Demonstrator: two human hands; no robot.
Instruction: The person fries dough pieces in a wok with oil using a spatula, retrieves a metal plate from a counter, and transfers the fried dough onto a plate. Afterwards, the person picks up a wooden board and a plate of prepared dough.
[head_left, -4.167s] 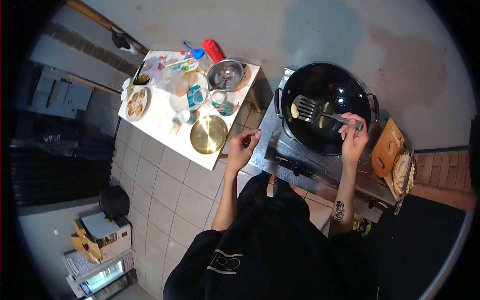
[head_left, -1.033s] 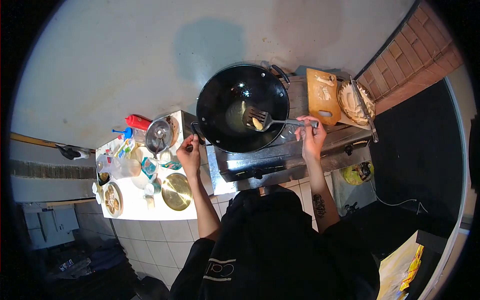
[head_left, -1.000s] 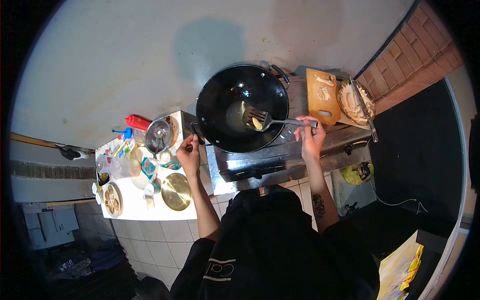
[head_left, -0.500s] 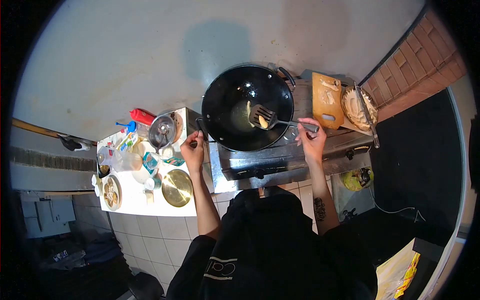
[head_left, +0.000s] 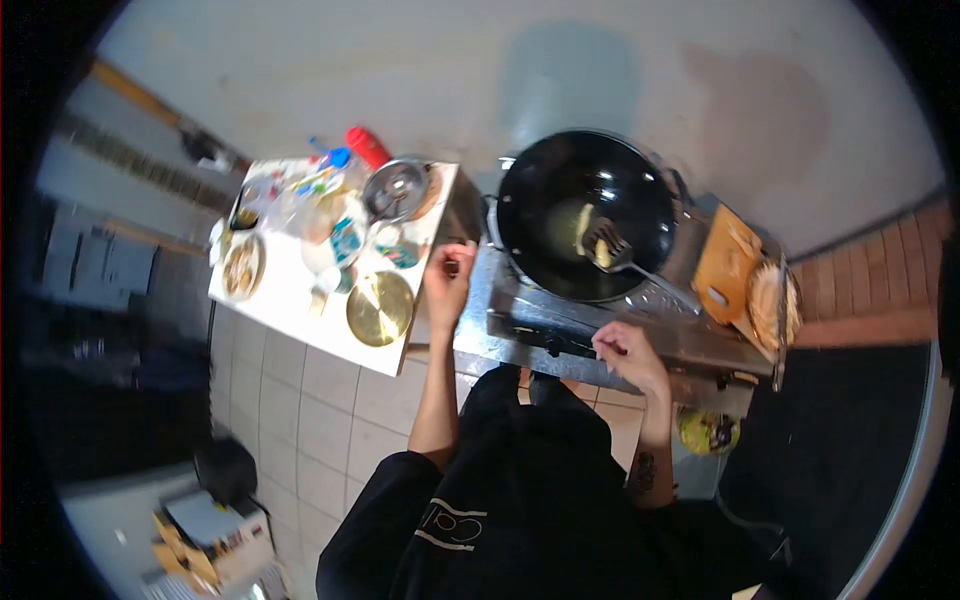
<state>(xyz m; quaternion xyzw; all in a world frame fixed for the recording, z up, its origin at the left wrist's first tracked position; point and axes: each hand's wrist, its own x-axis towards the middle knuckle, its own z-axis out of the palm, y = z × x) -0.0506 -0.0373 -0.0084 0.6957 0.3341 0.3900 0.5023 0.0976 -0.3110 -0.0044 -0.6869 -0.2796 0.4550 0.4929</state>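
Observation:
A black wok (head_left: 548,215) sits on the stove, with a pale piece of food and a little oil in it. A slotted spatula (head_left: 655,283) lies in the wok, another yellowish piece on its blade and its handle over the rim. My right hand (head_left: 632,358) is apart from the handle, over the stove's front, loosely bent with nothing visible in it. My left hand (head_left: 450,285) hovers between the side table and the stove, left of the wok. Its fingers are curled but apart, and I see nothing in them.
On the white side table (head_left: 290,320) stand a metal bowl (head_left: 396,190), a golden pan lid (head_left: 380,308), a red bottle (head_left: 367,147) and a plate of food (head_left: 242,268). Right of the wok are a wooden board (head_left: 727,262) and a floury bowl (head_left: 772,300) with a knife.
My right hand has let go of the spatula and drawn back toward me. My left hand has moved away from the wok's handle. The view has turned left.

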